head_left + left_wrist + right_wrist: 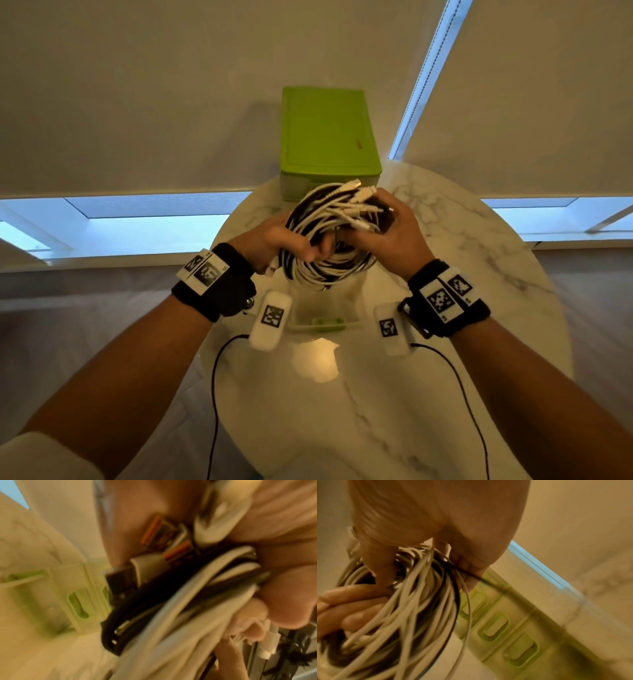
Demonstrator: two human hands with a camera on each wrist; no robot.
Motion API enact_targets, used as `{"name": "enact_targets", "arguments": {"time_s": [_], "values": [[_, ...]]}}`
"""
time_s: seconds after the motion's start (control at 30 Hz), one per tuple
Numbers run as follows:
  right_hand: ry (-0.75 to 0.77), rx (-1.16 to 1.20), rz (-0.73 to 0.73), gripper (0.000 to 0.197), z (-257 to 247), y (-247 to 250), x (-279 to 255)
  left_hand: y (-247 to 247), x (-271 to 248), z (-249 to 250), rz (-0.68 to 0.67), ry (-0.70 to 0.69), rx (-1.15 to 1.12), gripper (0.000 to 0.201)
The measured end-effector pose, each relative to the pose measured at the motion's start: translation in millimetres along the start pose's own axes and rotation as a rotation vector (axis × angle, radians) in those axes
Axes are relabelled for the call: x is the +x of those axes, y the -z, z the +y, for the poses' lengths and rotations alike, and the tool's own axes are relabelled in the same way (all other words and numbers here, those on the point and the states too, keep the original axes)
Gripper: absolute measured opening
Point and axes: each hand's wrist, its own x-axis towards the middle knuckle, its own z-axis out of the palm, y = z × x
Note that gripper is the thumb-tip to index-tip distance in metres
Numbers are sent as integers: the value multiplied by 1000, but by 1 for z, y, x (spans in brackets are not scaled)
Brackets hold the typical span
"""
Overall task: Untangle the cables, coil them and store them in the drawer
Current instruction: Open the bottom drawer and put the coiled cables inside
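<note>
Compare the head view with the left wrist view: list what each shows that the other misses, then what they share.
Only the head view: both wrists with their tagged bands, the right hand and left hand each holding the cable bundle, the green lid of the drawer unit, the window blinds.

Only the left wrist view: orange-tongued USB plugs up close, the drawer fronts' slot handles.

Both: the black and white cables, the drawer unit, the marble table.

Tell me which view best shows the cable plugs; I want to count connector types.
The left wrist view shows the plugs closest, orange-tongued USB ends included, though blurred. The head view shows white connector tips fanning from the cable bundle at the right hand, small. The right wrist view shows only cable loops.
</note>
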Motion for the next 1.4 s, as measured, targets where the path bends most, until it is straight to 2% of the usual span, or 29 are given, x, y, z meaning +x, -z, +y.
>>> {"name": "enact_targets", "arguments": {"time_s": [0.07, 0.2, 0.3, 0.4, 0.53, 0.67, 0.77, 0.87, 1.0, 1.13, 1.27, 1.3, 1.37, 1.4], "values": [[-81, 84, 75, 43, 0, -4, 1, -3, 7, -3, -15, -24, -108, 22], [-237, 226, 144, 48, 9, -11, -4, -3, 17, -16, -78, 18, -298, 22], [-346, 377, 134, 46, 22, -16, -9, -4, 20, -33, -29, 32, -420, 23], [-486, 392, 228, 37, 41, -26, -11, -7, 21, -53, 167, 79, -508, 24], [-694, 301, 329, 34, 72, -43, -13, -10, 23, -75, 463, 325, -482, 12], [-807, 206, 358, 40, 95, -47, -12, -10, 34, -96, 730, 441, -205, 18], [-821, 43, 340, 39, 105, -45, -10, -12, 38, -111, 833, 411, 23, 37], [-810, -110, 318, 35, 111, -45, -10, -12, 39, -125, 802, 436, 344, 58], [-814, -320, 272, 36, 112, -56, -10, -10, 42, -132, 794, 525, 643, 57], [-845, -430, 266, 44, 113, -67, -10, -9, 45, -130, 698, 542, 900, 73], [-852, -494, 222, 57, 113, -72, -10, -3, 42, -124, 628, 556, 1367, 64], [-847, -494, 219, 60, 113, -73, -11, 0, 41, -122, 605, 535, 1383, 63], [-824, -430, 245, 64, 113, -78, -12, 9, 41, -120, 561, 455, 1180, 69], [-807, -395, 265, 67, 113, -80, -14, 11, 40, -120, 518, 420, 1080, 79]]}}
